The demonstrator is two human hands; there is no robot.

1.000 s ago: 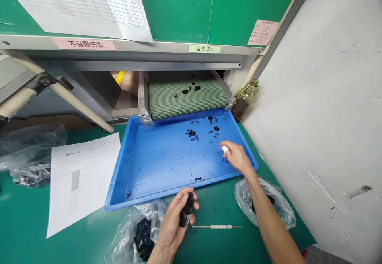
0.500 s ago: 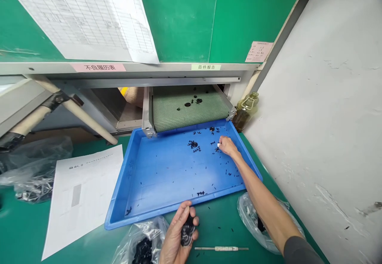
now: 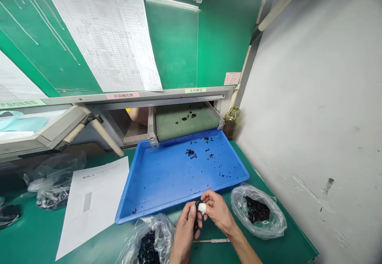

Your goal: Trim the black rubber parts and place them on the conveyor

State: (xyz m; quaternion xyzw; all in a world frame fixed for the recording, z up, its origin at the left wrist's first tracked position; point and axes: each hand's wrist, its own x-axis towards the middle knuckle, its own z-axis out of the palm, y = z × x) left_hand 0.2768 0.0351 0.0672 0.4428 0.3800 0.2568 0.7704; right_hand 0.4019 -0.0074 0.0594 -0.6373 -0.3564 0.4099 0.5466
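In front of the blue tray's (image 3: 155, 188) near edge, my two hands meet. My left hand (image 3: 184, 232) is closed around a few black round plastic parts (image 3: 195, 225), partly hidden by its fingers. My right hand (image 3: 220, 213) touches these parts with its fingers pinched together; what lies between them is hidden. A white wrap (image 3: 202, 208) covers one of its fingertips. Inside the tray lie a black disc (image 3: 191, 152) and several small black branched scraps (image 3: 211, 155). Below my hands, a thin rod tool (image 3: 220, 240) with a pale middle lies on the green table.
A green conveyor belt (image 3: 186, 126) with black pieces ends over the tray's far side. Clear bags of black parts stand at left (image 3: 149, 248) and right (image 3: 258, 210). A printed sheet (image 3: 92, 200) lies left, a bottle (image 3: 231, 124) stands by the wall (image 3: 298, 136).
My right hand has moved back from the tray's right part to my left hand, which still holds the black parts. The camera view has tilted upward and turned slightly.
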